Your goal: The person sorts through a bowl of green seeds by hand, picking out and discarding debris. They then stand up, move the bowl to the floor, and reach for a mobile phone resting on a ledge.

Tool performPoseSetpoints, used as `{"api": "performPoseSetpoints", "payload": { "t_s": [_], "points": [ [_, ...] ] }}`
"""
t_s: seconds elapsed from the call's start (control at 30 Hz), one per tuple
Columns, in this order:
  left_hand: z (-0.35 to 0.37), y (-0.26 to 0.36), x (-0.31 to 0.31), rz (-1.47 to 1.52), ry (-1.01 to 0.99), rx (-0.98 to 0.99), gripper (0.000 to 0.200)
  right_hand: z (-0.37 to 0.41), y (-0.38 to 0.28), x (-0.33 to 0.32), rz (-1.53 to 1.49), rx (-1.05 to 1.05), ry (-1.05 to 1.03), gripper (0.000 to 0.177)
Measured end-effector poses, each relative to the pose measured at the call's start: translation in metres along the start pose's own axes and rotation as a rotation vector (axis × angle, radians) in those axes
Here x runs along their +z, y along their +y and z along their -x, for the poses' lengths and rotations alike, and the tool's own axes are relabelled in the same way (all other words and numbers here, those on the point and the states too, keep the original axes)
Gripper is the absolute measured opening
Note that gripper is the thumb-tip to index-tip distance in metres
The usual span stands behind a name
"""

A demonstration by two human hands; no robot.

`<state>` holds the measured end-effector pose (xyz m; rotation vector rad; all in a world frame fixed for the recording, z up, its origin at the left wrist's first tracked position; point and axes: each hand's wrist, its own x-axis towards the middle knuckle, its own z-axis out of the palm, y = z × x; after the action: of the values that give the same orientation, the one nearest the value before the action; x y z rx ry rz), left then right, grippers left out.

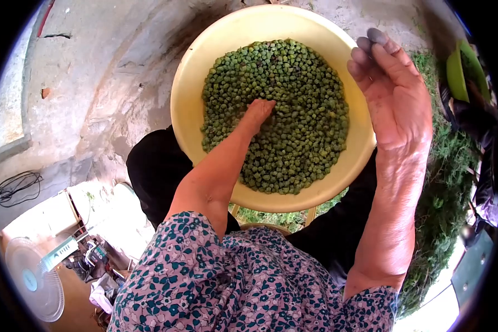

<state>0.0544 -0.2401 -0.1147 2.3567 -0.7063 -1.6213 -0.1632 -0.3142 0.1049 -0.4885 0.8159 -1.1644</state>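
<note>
A wide pale-yellow basin (189,72) rests in front of me, between my dark-clothed knees. Many small, round, bumpy green fruits (293,146) fill its middle, with a few darker bits among them; I cannot make out their exact kind. My left hand (260,112) reaches down into the fruits near the centre, its fingers mostly hidden. Raised over the basin's right rim, my right hand (394,91) has its palm towards me and its fingers loosely bent. Dark stains mark those fingertips, and nothing shows in that hand.
A stained concrete surface (110,72) lies at the left, with a coiled black cable (17,188). A fan (33,279) and clutter stand at lower left. Green plants (442,188) grow along the right, below a lime-green container (457,74).
</note>
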Motion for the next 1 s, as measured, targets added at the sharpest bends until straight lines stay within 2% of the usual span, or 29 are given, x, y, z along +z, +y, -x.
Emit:
{"api": "performPoseSetpoints", "payload": {
  "t_s": [0.07,0.23,0.33,0.4,0.43,0.53,0.57,0.6,0.7,0.8,0.87,0.93,0.97,1.0],
  "points": [
    [0.004,0.004,0.007,0.163,-0.093,-0.054,0.044,0.002,-0.001,0.006,0.008,-0.018,0.061,0.017],
    [0.003,0.008,0.029,0.665,-0.310,-0.178,0.047,-0.012,0.000,-0.004,-0.043,0.011,-0.011,0.017],
    [0.002,0.012,0.053,1.009,-0.461,-0.204,0.050,-0.021,0.001,-0.003,-0.060,0.013,0.040,0.017],
    [0.030,0.031,0.067,1.049,-0.237,-0.246,0.047,-0.022,-0.001,-0.002,-0.090,0.008,0.100,0.017],
    [0.025,0.026,0.073,1.202,-0.371,-0.154,0.048,-0.022,-0.001,-0.003,-0.106,0.015,0.092,0.017],
    [0.008,0.022,0.085,1.338,-0.398,-0.145,0.050,-0.019,0.000,-0.005,-0.062,0.011,0.081,0.018],
    [0.001,0.021,0.088,1.281,-0.327,-0.182,0.051,-0.018,0.001,-0.005,-0.061,0.007,0.081,0.018],
    [0.001,0.024,0.087,1.278,-0.335,-0.180,0.051,-0.018,0.002,-0.005,-0.046,0.007,0.075,0.018],
    [0.018,0.042,0.073,1.585,-0.576,0.086,0.048,-0.016,0.002,-0.001,-0.038,-0.004,0.096,0.016],
    [0.012,0.078,0.049,1.645,-0.505,0.336,0.047,-0.017,0.003,0.001,-0.064,-0.003,0.124,0.014],
    [0.002,0.094,0.019,1.689,-0.606,0.446,0.053,-0.016,0.001,0.002,-0.037,-0.009,0.126,0.014],
    [0.016,0.108,-0.009,1.671,-0.452,0.355,0.061,-0.015,0.000,0.004,-0.036,-0.014,0.123,0.014],
    [0.025,0.115,-0.024,1.725,-0.362,0.253,0.073,-0.015,0.000,0.004,-0.036,-0.017,0.117,0.014],
    [0.018,0.112,-0.034,1.849,-0.385,0.237,0.083,-0.015,-0.001,0.004,-0.039,-0.016,0.120,0.014]
  ]
}}
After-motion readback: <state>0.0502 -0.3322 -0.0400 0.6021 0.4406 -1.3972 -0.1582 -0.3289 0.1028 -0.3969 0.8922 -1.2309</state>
